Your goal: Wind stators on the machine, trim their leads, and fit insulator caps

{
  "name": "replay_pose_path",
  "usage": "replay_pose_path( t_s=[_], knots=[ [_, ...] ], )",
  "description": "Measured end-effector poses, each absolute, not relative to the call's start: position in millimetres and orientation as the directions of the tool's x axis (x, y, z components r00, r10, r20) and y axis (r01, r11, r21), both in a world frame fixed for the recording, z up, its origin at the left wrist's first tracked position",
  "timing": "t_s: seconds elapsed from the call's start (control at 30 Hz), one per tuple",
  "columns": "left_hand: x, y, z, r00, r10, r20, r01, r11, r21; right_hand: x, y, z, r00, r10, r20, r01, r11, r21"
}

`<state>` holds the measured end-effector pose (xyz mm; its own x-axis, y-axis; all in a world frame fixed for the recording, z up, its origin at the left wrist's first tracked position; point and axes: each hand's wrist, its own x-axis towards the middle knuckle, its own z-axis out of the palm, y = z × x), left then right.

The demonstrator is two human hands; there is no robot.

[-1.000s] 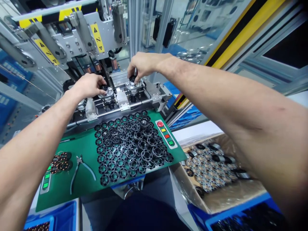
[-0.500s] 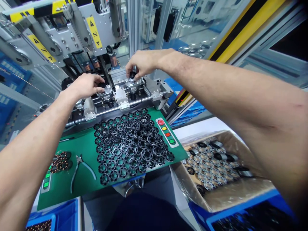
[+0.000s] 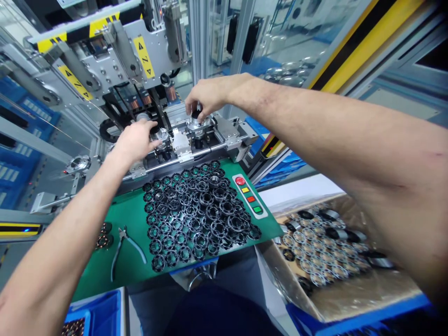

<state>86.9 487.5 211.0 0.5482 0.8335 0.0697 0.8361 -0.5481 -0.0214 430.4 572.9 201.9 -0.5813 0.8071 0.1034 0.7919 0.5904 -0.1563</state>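
Observation:
My right hand [image 3: 206, 99] has its fingers and thumb closed around a black stator core [image 3: 197, 115] on the right metal holder [image 3: 199, 126] of the winding machine. At the left metal holder [image 3: 161, 136], my left hand [image 3: 137, 141] has its thumb and forefinger spread, with a dark core [image 3: 154, 132] between them. Its other fingers are partly hidden. Many black ring-shaped stator cores [image 3: 191, 212] stand close together on the green mat [image 3: 136, 273] below the holders.
Cutting pliers [image 3: 123, 233] and copper-wound stators [image 3: 105, 240] lie at the mat's left. A button panel [image 3: 249, 196] borders its right. The lined carton [image 3: 336, 298] holds more cores. Overhead hangs the machine head [image 3: 115, 60]; a blue bin [image 3: 112, 303] stands lower left.
My left thumb and forefinger have spread wider at the left holder. My right hand stays on its core. The whole view has shifted slightly, so the bench appears further right.

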Motion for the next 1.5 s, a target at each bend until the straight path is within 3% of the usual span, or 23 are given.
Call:
replay_pose_path(
  t_s=[0.23, 0.5, 0.6, 0.73, 0.8, 0.9, 0.97, 1.17, 1.37, 1.43, 1.5],
  knots=[
    [88, 439, 163, 0.498, 0.843, 0.206, 0.845, -0.524, 0.103, 438, 563, 202, -0.555, 0.823, 0.123, 0.808, 0.568, -0.156],
    [90, 443, 161, 0.463, 0.844, 0.270, 0.822, -0.523, 0.226, 409, 451, 130, -0.309, 0.930, 0.198, 0.916, 0.347, -0.199],
    [81, 436, 162, 0.415, 0.784, 0.463, 0.741, -0.586, 0.328, 400, 426, 141, -0.344, 0.917, 0.201, 0.910, 0.378, -0.171],
    [39, 379, 149, 0.352, 0.662, 0.662, 0.638, -0.686, 0.348, 364, 365, 168, -0.355, 0.832, 0.427, 0.856, 0.473, -0.210],
    [15, 339, 134, 0.421, 0.669, 0.612, 0.654, -0.692, 0.307, 334, 324, 170, -0.419, 0.822, 0.385, 0.832, 0.517, -0.200],
    [-7, 289, 109, 0.510, 0.744, 0.432, 0.723, -0.643, 0.252, 286, 276, 158, -0.537, 0.833, 0.132, 0.821, 0.552, -0.145],
    [-9, 273, 96, 0.529, 0.771, 0.355, 0.741, -0.624, 0.249, 260, 263, 146, -0.564, 0.825, 0.036, 0.816, 0.563, -0.130],
    [-2, 271, 90, 0.533, 0.791, 0.300, 0.711, -0.611, 0.349, 230, 270, 136, -0.538, 0.843, -0.031, 0.836, 0.528, -0.148],
    [-18, 238, 99, 0.362, 0.839, 0.406, 0.578, -0.544, 0.609, 251, 232, 162, -0.449, 0.885, 0.125, 0.813, 0.463, -0.354],
    [-20, 213, 107, 0.293, 0.861, 0.417, 0.454, -0.509, 0.732, 257, 204, 167, -0.378, 0.905, 0.194, 0.691, 0.416, -0.591],
    [-15, 187, 120, 0.233, 0.891, 0.388, 0.199, -0.435, 0.878, 259, 175, 170, -0.281, 0.937, 0.207, 0.340, 0.299, -0.891]
  ],
)
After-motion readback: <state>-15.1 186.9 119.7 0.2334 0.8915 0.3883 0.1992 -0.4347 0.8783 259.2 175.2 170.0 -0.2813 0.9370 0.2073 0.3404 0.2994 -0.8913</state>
